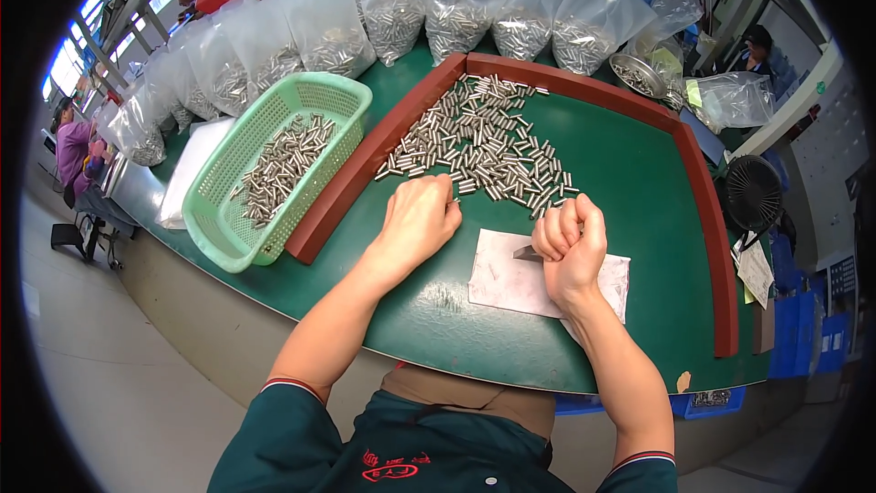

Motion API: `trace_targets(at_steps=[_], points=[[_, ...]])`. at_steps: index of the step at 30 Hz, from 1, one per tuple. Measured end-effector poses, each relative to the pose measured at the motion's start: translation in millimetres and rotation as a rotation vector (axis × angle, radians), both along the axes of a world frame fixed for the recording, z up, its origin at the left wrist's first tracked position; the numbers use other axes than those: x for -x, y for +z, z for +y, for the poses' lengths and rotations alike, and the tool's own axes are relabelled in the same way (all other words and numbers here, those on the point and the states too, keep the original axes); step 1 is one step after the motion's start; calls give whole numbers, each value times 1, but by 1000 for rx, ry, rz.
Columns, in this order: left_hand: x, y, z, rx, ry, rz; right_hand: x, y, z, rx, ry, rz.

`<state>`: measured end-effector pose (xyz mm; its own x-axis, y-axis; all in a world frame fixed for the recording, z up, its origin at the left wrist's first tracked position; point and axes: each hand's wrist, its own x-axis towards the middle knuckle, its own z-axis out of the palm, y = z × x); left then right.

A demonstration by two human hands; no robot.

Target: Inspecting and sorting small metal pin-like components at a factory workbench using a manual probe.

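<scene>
My left hand is closed at the near edge of a pile of short shiny metal pins. What its fingers hold, if anything, is too small to make out. My right hand is curled shut around a flat grey metal piece, whose tip sticks out on the hand's left side. It hovers above a stained whitish cloth or sheet on the green table. The pins lie loose, spread toward both hands, inside a frame of dark red bars.
A pale green plastic basket with more pins stands left of the frame. Clear bags of pins line the table's back edge. A metal bowl sits at back right, near a black fan. Other people sit farther off.
</scene>
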<state>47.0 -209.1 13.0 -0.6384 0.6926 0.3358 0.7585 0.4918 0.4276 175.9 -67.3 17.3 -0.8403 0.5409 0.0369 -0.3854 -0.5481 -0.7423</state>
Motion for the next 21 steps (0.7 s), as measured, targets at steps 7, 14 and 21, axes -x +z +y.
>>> trace_targets(at_steps=[7, 14, 21], points=[[-4, -4, 2, 118, 20, 215, -1, 2, -1, -2, -4, -5], [4, -5, 0, 11, -108, 242, 0, 3, -3, 11, 0, 1], [-5, 5, 10, -527, -408, -386, -1, 4, -4, 17, -2, -11]])
